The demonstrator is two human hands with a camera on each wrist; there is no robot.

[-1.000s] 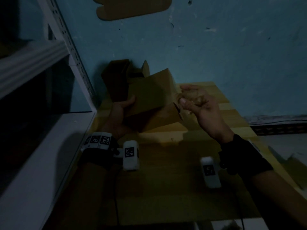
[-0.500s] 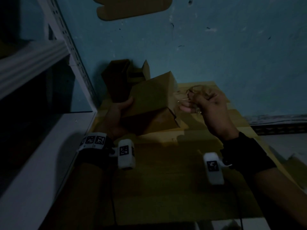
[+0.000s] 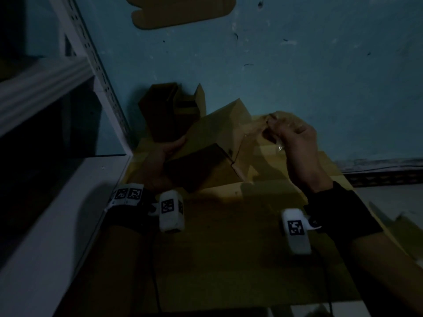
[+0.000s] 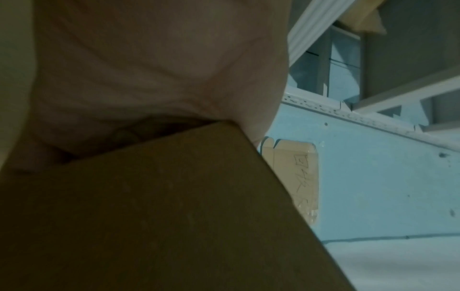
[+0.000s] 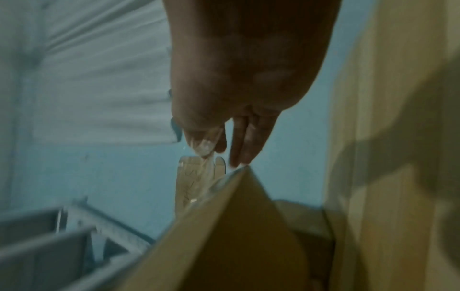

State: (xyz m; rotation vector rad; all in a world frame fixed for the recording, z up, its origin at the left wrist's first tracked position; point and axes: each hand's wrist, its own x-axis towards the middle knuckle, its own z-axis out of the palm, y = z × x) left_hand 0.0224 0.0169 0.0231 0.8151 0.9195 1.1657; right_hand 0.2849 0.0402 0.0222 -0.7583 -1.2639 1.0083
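Observation:
A brown cardboard box (image 3: 217,133) is held tilted above the wooden table. My left hand (image 3: 164,156) grips its left side, thumb on the upper face; in the left wrist view the palm (image 4: 149,69) lies against the box (image 4: 174,216). My right hand (image 3: 290,133) is just right of the box's upper corner and pinches a strip of clear tape (image 3: 254,126) that stretches back to the box. In the right wrist view the crumpled tape (image 5: 204,145) sits between thumb and fingers, above the box edge (image 5: 236,216).
A darker open cardboard box (image 3: 164,110) stands behind, against the blue wall. White metal shelving (image 3: 68,191) runs along the left. The wooden table (image 3: 229,248) lies below the hands. A cardboard piece (image 3: 183,10) is stuck high on the wall. The light is dim.
My right hand has risen and moved right, away from the box, drawing the clear tape off with it. The left hand has tilted the box and kept its hold.

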